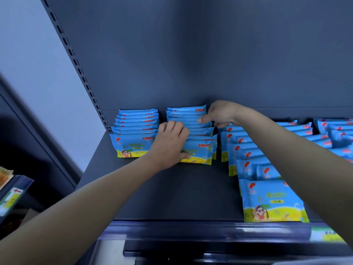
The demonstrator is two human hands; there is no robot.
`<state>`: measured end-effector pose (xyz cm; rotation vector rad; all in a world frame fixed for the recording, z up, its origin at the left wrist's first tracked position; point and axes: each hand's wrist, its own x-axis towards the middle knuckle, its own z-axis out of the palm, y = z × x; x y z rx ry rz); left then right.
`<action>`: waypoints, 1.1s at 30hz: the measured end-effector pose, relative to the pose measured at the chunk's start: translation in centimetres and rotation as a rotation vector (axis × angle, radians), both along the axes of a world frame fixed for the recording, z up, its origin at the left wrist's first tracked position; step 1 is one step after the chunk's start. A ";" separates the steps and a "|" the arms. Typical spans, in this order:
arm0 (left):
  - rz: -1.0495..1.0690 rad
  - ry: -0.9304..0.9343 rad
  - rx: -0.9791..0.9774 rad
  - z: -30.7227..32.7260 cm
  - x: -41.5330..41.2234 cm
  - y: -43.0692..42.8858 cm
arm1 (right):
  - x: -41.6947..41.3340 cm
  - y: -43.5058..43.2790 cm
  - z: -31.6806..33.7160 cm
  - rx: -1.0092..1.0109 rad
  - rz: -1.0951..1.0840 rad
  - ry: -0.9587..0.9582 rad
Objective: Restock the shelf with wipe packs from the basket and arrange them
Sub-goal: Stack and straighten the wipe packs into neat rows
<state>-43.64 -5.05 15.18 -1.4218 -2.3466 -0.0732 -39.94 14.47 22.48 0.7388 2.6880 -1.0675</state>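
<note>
A: Right, the shelf (pixel 172 197) first. What stands on it?

B: Blue wipe packs, upright, filed front to back in rows. At far left, near the perforated upright (pixel 76 62), the first row (pixel 134 131). Just beside it, across a narrow gap, the second row (pixel 198 148). On the right, the third row (pixel 246 155) runs from near the back panel to the shelf's front edge, where its front pack (pixel 271 201) stands just behind the price rail (pixel 210 229). Beyond that, further packs (pixel 324 134), less orderly.

A: And the left grip?

B: The left grip (pixel 170 140) is on the left end of the second row. Fingers curl over the tops of the front few packs. The thumb (pixel 186 155) lies against the face of the foremost one. Closed round them.

A: The right grip?

B: The right grip (pixel 219 113) is at the same row's back right corner. Its thumb lies across the pack tops, and its fingers curl down the right side, between the second and third rows. It pinches packs there; how many, cannot tell.

A: Forearms?

B: Bare, both stretched in over the front edge. The right one crosses above the third row.

A: Anything off the shelf?

B: Lower left, a neighbouring shelf edge (pixel 13 194) with a tag bearing a red arrow. Blurred.
</note>
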 end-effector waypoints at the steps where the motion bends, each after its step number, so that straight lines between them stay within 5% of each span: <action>1: 0.002 0.002 -0.006 0.0 0.1 0.0 | 0.3 -0.2 0.3 0.001 0.061 -0.032; 6: 0.000 -0.031 -0.009 0.1 0.3 -0.3 | 1.9 -1.8 0.8 0.296 0.346 -0.236; 13: 0.020 -0.095 0.041 0.3 -0.3 -3.3 | 2.6 -3.7 -0.1 0.495 0.325 -0.192; 19: 0.193 -0.177 0.025 0.4 -2.4 -7.9 | 1.3 -7.1 -1.7 0.932 0.285 -0.151; 28: 0.395 -0.180 -0.012 0.5 -4.9 -11.4 | 0.5 -10.8 -3.0 0.978 0.290 -0.007; 33: 0.477 -0.273 0.161 -0.2 -4.5 -11.4 | 1.0 -10.8 -3.6 0.988 0.278 -0.023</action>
